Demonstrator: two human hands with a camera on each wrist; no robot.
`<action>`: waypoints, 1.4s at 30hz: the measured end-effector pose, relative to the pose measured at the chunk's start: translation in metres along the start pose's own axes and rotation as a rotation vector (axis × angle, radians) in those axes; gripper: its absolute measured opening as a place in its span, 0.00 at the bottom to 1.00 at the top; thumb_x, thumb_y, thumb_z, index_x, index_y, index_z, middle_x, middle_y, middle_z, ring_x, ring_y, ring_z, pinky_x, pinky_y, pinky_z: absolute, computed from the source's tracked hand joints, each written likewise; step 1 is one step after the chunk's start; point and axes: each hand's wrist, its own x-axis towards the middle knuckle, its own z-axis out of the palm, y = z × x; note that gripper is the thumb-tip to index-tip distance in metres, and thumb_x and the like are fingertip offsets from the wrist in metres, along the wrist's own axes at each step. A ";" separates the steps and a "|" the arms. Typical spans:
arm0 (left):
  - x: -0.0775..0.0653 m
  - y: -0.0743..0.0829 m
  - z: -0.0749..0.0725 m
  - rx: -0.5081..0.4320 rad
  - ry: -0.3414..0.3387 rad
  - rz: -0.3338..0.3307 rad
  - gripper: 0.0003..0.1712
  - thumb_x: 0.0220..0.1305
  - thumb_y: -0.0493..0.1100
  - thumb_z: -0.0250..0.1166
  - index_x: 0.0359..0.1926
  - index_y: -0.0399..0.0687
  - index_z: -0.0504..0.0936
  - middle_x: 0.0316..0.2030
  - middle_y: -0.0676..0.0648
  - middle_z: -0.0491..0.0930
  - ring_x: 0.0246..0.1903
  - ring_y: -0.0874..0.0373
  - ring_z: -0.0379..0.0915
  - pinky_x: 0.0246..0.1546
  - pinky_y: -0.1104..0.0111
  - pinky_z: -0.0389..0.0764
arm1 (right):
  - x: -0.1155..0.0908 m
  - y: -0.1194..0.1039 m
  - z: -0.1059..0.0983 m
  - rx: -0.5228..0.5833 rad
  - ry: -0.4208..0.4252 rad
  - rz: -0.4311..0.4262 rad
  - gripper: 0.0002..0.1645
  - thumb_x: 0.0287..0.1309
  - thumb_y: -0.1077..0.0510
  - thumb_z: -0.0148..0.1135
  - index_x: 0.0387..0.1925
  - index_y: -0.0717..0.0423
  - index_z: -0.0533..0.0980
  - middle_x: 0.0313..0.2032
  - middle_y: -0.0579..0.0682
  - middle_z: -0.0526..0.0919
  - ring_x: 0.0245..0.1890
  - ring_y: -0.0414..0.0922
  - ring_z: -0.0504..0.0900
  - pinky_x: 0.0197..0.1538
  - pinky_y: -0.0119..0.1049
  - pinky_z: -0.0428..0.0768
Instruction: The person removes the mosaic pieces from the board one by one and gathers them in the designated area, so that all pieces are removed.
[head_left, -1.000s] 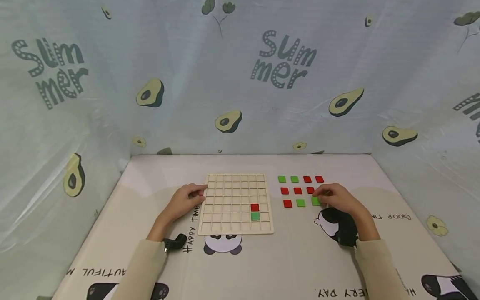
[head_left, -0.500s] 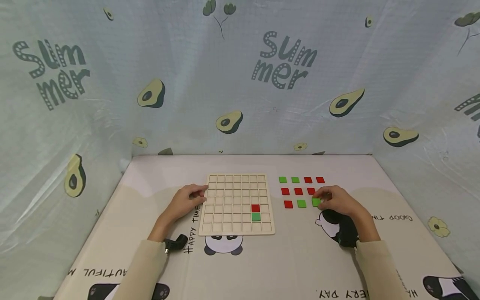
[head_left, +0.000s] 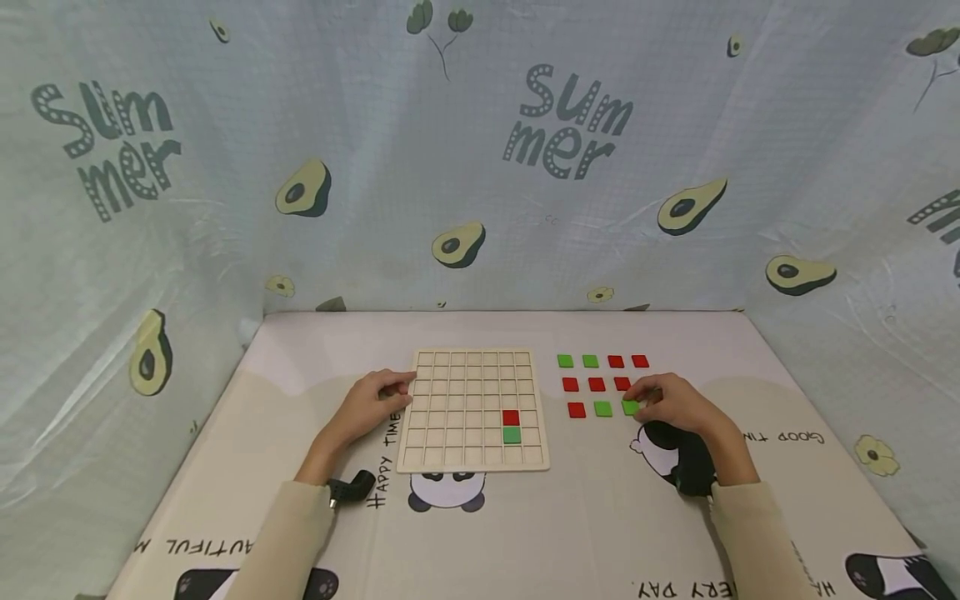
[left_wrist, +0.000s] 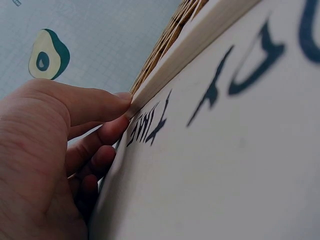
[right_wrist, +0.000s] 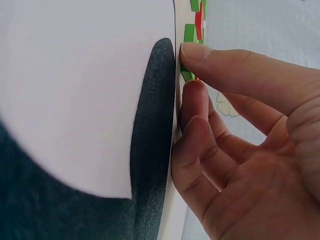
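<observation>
A wooden grid board [head_left: 457, 398] lies flat on the table, with one red tile [head_left: 511, 417] and, just below it, one green tile [head_left: 512, 435] set in its cells. My left hand [head_left: 367, 402] touches the board's left edge with thumb and index finger, which stand apart; the left wrist view shows the thumb [left_wrist: 100, 104] against that edge. At the right, my right hand [head_left: 678, 404] pinches a green square tile [head_left: 630, 407] at the corner of the loose tiles. In the right wrist view that tile [right_wrist: 187, 65] is partly hidden by the thumb.
Several loose tiles lie in rows right of the board, among them a red tile [head_left: 577, 410] and a green tile [head_left: 603, 408]. The tablecloth [head_left: 517, 533] bears printed pandas and lettering. A patterned curtain [head_left: 375, 167] hangs behind and at both sides.
The green tile at my right fingertips has shifted slightly left and toward me. My left hand stays at the board's edge.
</observation>
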 end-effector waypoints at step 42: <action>-0.001 0.000 0.000 -0.031 0.002 0.018 0.26 0.66 0.40 0.69 0.64 0.39 0.81 0.38 0.50 0.81 0.39 0.58 0.71 0.44 0.68 0.74 | -0.003 -0.002 -0.002 0.001 0.008 -0.009 0.14 0.57 0.63 0.73 0.46 0.63 0.84 0.41 0.56 0.86 0.36 0.45 0.78 0.37 0.34 0.79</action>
